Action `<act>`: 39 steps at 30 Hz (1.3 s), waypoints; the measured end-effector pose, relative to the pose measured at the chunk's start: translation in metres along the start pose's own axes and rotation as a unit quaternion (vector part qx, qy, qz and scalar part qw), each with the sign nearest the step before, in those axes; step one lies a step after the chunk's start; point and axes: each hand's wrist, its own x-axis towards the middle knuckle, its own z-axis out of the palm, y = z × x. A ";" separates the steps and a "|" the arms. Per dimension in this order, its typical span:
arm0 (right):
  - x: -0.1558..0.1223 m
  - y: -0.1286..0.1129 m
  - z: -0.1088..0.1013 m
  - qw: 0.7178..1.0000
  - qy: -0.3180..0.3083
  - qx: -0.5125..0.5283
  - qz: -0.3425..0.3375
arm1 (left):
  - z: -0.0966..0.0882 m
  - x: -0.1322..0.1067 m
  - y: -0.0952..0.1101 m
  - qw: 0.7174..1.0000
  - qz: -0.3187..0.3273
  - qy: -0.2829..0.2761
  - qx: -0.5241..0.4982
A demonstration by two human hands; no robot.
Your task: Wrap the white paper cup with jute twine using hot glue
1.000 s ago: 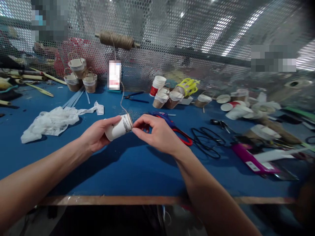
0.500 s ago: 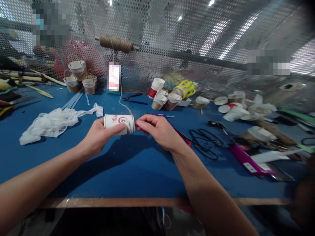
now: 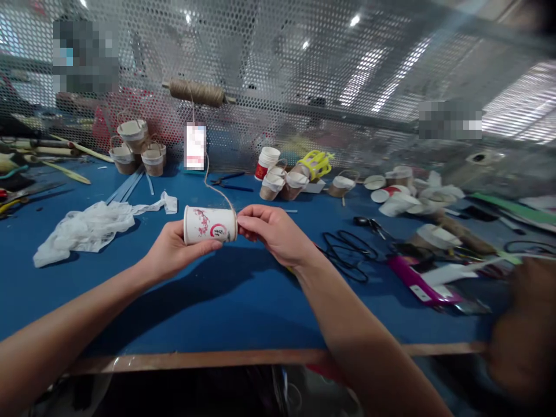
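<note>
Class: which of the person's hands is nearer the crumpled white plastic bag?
Left. The left hand, holding the paper cup, is right of the bag; the right hand is farther right, past the cup.

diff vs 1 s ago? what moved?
The left hand turned the paper cup from tilted to level, flower print now facing the camera. Unchanged: left hand grips the cup, right hand fingers pinched at its end, twine running up to the spool.
</note>
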 end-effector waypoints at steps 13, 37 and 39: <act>-0.009 0.009 0.003 0.994 0.022 -0.072 -0.075 | -0.003 0.003 0.001 0.998 -0.022 -0.059 0.009; -0.009 0.030 0.022 0.923 0.101 -0.237 -0.287 | -0.005 0.010 0.002 0.874 -0.306 0.046 -0.374; -0.010 0.029 0.022 0.920 0.101 -0.239 -0.293 | -0.004 0.008 0.000 0.878 -0.302 0.038 -0.368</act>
